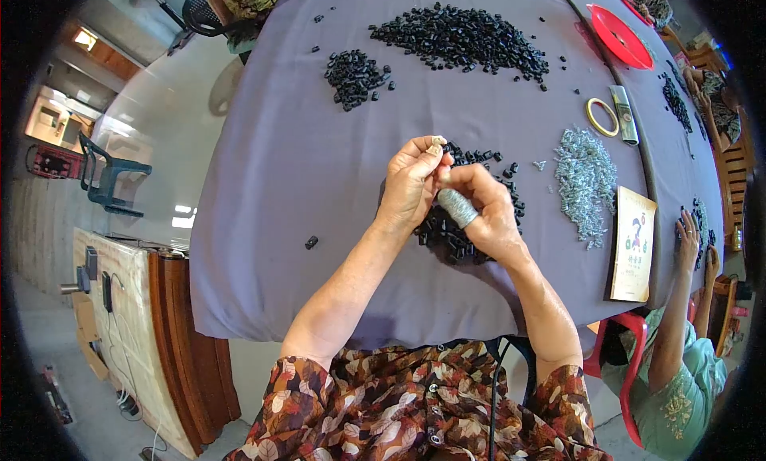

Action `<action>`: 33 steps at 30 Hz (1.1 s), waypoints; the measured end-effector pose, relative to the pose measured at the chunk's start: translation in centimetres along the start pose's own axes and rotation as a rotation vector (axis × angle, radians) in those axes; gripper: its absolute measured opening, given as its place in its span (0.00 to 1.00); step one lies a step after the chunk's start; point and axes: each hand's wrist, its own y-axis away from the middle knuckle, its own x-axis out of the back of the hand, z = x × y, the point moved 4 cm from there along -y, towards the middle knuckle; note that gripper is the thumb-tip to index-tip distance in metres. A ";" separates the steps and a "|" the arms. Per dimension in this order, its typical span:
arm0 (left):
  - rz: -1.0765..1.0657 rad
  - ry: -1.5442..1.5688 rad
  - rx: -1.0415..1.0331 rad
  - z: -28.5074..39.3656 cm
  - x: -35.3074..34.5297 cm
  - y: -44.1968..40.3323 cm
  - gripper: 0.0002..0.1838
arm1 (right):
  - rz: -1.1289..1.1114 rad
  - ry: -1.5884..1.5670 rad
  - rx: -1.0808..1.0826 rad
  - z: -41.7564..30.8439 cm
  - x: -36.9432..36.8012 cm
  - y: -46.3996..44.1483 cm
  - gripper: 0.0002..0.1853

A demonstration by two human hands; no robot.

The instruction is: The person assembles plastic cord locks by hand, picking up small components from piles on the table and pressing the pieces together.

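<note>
My left hand (411,182) and my right hand (483,209) meet over a pile of small black pieces (448,236) near the middle of the cloth. Both have their fingertips pinched together, the left one with pale wrapping on a fingertip. What lies between the fingertips is too small to make out. Grey tape (457,208) is wound around a finger of my right hand. One loose black piece (311,242) lies to the left of my forearms.
Further off are a large black heap (463,38) and a smaller one (355,78). On the right are clear pieces (585,182), a booklet (634,245), a tape roll (602,117) and a red tray (621,36). A co-worker's hands (688,241) work at the right edge.
</note>
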 end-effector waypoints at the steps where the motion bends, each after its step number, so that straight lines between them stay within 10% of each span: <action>1: -0.012 -0.014 -0.012 0.0 -0.1 0.1 0.05 | 0.027 -0.005 0.010 0.0 0.4 -0.2 0.08; 33: -0.097 -0.455 -0.069 0.2 -1.0 0.8 0.05 | 0.170 -0.077 -0.267 1.9 3.1 -1.3 0.06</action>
